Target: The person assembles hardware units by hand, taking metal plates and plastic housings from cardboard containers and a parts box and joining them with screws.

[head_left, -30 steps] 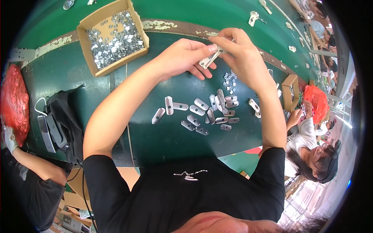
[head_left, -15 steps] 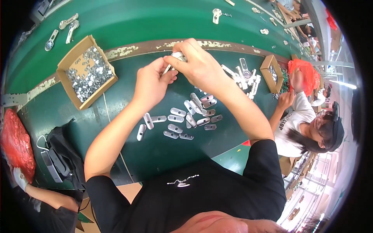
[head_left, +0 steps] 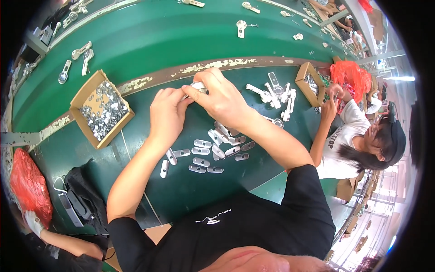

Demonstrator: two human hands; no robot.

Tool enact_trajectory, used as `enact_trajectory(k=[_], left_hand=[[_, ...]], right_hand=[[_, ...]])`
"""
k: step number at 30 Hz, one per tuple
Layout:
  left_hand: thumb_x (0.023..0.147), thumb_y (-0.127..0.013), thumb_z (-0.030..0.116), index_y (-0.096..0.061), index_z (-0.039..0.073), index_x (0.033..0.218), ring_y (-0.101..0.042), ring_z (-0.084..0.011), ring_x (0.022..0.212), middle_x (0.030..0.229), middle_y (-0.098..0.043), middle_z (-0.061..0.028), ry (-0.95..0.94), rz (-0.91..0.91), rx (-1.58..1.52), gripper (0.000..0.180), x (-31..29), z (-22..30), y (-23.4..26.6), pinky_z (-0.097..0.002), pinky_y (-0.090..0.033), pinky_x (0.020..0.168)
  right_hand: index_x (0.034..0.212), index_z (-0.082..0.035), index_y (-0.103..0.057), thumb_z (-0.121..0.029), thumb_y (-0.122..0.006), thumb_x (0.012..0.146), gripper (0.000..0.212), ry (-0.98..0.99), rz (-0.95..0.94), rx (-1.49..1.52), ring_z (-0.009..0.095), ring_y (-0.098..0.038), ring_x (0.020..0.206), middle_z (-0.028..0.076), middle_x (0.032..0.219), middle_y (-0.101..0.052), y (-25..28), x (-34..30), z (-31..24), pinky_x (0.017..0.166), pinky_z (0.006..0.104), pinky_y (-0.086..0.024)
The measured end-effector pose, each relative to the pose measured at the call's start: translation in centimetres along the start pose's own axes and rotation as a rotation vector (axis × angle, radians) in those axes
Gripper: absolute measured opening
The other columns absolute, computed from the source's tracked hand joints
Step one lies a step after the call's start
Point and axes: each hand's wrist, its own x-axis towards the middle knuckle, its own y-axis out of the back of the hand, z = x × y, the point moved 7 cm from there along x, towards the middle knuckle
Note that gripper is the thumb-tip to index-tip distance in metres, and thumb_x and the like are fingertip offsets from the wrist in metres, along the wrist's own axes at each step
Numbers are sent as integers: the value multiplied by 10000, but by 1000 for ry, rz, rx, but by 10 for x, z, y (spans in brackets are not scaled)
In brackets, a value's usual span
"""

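Both my hands meet over the far part of the dark green table, closed around a white plastic part (head_left: 199, 87). My right hand (head_left: 222, 97) wraps it from the right, its thumb lying along the near side. Fingers of my left hand (head_left: 167, 111) pinch its left end; much of the part is hidden. Below the hands lie several silver oval covers (head_left: 201, 143), each with a small dark square opening. To the right is a loose pile of white long-handled parts with round heads (head_left: 274, 93).
A cardboard box (head_left: 129, 119) of small metal pieces stands left; a smaller box (head_left: 302, 77) is at right. Beyond the ledge, a green belt (head_left: 172, 31) carries white parts. A black bag (head_left: 84, 186) and red bag (head_left: 29, 183) are left. A co-worker (head_left: 349, 140) sits right.
The view has tilted, so the table sits lower in the picture. My hands stay together on the white part, with the right hand turned slightly over it.
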Motion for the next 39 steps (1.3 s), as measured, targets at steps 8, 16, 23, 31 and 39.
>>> enact_trajectory(k=[8,16,23,31,39], left_hand=[[858,-764,24,-753,68,1068,-613,-273,830,859,-637,-86,-134,119,83,215,5,8,7,-382,-513,725],[874,-773,40,-754,71,1150,-639,-242,788,881,-652,-88,-73,144,120,279,5,7,1,-359,-537,724],[897,-774,46,-736,30,1063,-613,-116,733,900,-692,-52,200,68,-191,171,7,-36,4,-270,-526,699],[929,-729,29,-519,37,1362,-585,-142,718,871,-636,-42,275,53,-128,481,5,-28,0,-302,-508,695],[887,-780,154,-445,-63,1425,-572,-360,1201,1307,-571,-230,84,121,48,669,8,-32,2,-436,-486,1004]], right_hand=[[1098,-53,-730,-86,-748,737,363,26,27,30,295,-594,899,118,995,-583,2,3,8,671,374,-529],[1090,-29,-726,-77,-735,734,359,-6,14,-15,299,-606,930,124,1001,-597,-3,5,10,711,372,-547],[1098,-31,-733,-24,-738,760,338,-92,43,-16,285,-620,924,131,992,-606,2,-1,19,703,375,-563],[1097,-37,-726,-32,-784,773,329,-180,-6,7,304,-620,916,128,983,-600,-11,-9,26,720,393,-557],[1417,36,-469,-602,-684,905,845,-748,-6,-358,459,-573,1165,292,1314,-555,-9,-1,205,965,543,-514]])
